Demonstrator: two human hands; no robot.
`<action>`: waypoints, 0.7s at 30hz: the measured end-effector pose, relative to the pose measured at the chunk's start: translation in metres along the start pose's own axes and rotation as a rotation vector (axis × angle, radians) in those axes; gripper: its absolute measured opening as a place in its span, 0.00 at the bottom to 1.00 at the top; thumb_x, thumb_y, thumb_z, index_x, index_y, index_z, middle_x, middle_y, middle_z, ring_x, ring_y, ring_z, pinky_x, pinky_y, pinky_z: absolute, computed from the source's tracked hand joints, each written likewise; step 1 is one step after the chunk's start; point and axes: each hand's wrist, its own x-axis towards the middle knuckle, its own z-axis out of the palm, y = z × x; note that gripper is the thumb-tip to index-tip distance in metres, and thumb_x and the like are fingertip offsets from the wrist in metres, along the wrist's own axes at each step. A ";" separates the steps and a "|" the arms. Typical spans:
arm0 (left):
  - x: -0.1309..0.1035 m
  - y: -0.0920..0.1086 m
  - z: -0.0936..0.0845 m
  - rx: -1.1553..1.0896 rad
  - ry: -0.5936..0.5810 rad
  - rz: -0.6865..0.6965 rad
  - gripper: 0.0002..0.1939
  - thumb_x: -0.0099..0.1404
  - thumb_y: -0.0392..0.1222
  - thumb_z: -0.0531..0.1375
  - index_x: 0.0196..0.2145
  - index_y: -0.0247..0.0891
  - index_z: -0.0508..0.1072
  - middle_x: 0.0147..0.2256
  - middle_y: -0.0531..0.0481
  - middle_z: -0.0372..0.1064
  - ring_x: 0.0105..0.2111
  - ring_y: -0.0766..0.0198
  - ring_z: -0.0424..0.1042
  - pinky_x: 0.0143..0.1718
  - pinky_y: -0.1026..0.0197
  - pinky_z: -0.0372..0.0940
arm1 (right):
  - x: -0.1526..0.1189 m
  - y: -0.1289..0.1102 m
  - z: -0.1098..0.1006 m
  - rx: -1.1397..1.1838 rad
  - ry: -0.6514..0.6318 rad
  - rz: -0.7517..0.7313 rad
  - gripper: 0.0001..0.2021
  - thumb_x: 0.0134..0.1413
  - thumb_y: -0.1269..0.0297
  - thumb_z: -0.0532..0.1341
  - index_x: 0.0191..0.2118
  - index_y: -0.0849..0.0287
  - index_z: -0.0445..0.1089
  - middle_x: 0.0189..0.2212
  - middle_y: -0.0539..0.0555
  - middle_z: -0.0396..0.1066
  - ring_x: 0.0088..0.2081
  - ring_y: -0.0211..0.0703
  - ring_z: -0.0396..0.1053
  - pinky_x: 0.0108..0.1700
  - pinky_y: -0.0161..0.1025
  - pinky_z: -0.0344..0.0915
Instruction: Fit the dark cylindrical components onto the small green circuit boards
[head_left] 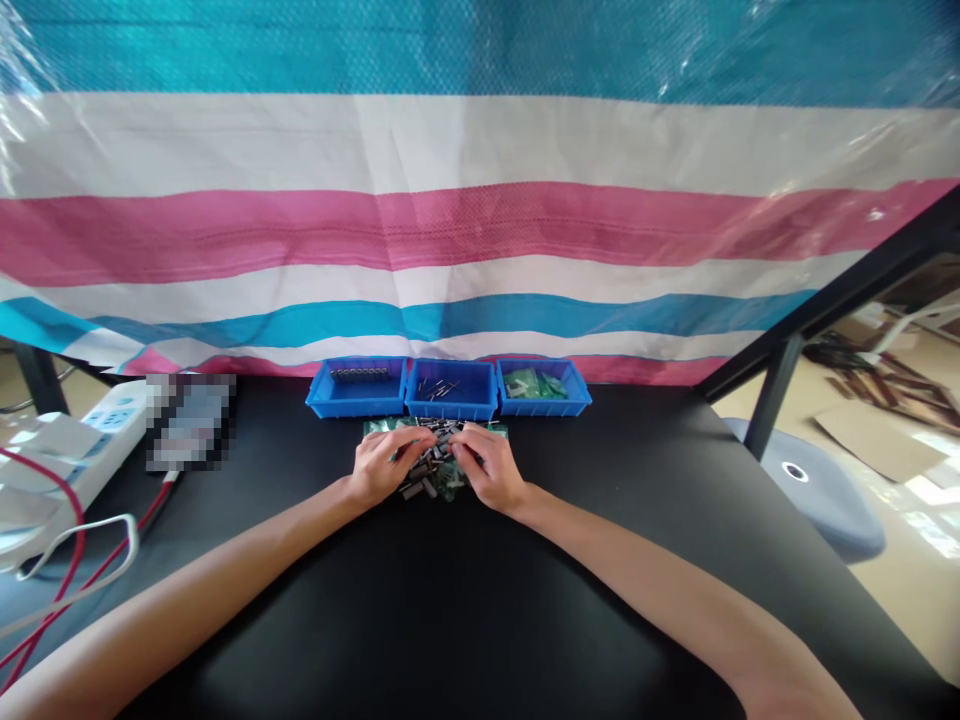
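While both forearms are stretched across the black table (450, 610), a pile (420, 489) of small grey cylinders, thin metal pieces and green bits is worked at from two sides, just in front of three blue bins. The left hand (386, 464) is bent over the pile's left side, its fingers curled and thumb drawn in close to them; the right hand (491, 468) is curled in much the same way at the right side. The fingertips of both are brought near each other over the pile — whether anything is gripped by either hand cannot be told at this size.

In the left bin (357, 409) a row of small cylinders (358, 373) is lined up along the back; in the middle bin (450, 411) thin pins (442, 389) are scattered; in the right bin (545, 408) green packets (532, 383) are held. Behind the bins, a striped sheet (450, 225) is hung.
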 end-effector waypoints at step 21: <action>-0.003 -0.002 0.000 -0.053 -0.010 0.030 0.05 0.63 0.34 0.62 0.38 0.40 0.74 0.30 0.54 0.79 0.30 0.67 0.79 0.33 0.69 0.72 | -0.001 0.002 0.000 -0.022 -0.034 -0.010 0.12 0.65 0.66 0.50 0.31 0.58 0.65 0.24 0.50 0.61 0.26 0.38 0.60 0.30 0.36 0.59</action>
